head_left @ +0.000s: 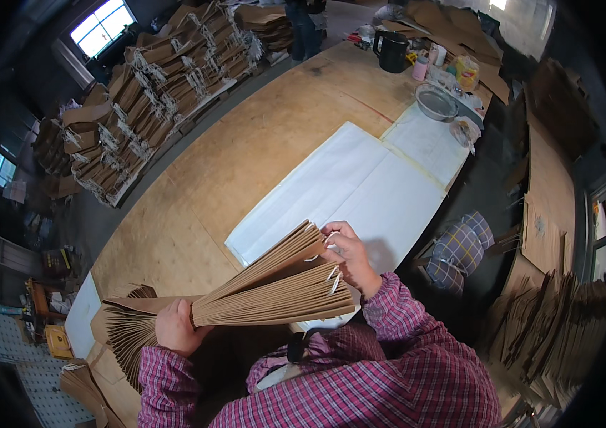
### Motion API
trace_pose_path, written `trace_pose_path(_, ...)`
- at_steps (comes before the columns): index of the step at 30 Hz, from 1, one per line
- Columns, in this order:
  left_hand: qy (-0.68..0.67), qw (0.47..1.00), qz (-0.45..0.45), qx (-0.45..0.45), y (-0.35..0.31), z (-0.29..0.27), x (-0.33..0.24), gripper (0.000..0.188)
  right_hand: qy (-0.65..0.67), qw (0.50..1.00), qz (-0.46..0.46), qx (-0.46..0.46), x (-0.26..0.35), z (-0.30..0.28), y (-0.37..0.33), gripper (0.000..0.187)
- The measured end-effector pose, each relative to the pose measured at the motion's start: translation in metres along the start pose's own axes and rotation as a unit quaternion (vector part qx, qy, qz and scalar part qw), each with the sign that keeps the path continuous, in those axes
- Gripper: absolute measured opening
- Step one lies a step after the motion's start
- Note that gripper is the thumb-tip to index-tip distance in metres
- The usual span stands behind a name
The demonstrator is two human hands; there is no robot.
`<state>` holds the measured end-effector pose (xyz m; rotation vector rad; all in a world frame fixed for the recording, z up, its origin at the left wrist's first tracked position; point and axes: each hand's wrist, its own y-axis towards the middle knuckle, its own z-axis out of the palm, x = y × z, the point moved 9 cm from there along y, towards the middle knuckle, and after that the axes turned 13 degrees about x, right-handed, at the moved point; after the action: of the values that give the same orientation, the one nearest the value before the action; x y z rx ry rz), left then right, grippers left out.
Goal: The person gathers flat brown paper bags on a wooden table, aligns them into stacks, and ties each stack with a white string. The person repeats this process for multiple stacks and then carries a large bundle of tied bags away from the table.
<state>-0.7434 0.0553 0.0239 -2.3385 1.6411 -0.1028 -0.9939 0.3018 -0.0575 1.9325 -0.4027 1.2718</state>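
Note:
A thick stack of brown paper bags (274, 294) lies across in front of me, pinched narrow near its left part and fanned out at both ends. My left hand (177, 328) is closed around the narrow part. At the right end the stack splits into an upper and a lower portion, with a gap between them. There my right hand (349, 255) has its fingers curled at the upper portion's edge, round a loop of white cord. More white cord handles (334, 279) stick out of the lower portion's edge.
White sheets (346, 185) cover part of the wooden table (196, 178). A dark jug (391, 51), a pink jar and a metal bowl (436, 102) stand at its far right. Piled corded bags (153, 100) line the far left. A checked cushioned seat (460, 250) is at right.

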Motion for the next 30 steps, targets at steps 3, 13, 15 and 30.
trace_pose_path(3, 0.001, 1.0, 0.001, -0.001, 0.0, 0.0, 0.001, 0.052, -0.002, 1.0, 0.008, 0.017, -0.001, 0.004, 0.0, 0.014)
trace_pose_path(13, 0.006, 1.0, -0.001, -0.003, 0.0, 0.001, 0.001, 0.053, 0.123, 0.985, 0.121, 0.012, -0.021, 0.003, -0.008, 0.013)
trace_pose_path(15, 0.005, 1.0, 0.001, -0.002, 0.0, 0.0, 0.001, 0.053, 0.011, 0.999, 0.039, -0.027, 0.001, -0.008, -0.01, 0.019)
trace_pose_path(30, 0.007, 1.0, -0.006, -0.008, -0.001, 0.001, 0.002, 0.051, 0.064, 0.996, 0.048, 0.046, -0.007, -0.001, -0.017, 0.022)
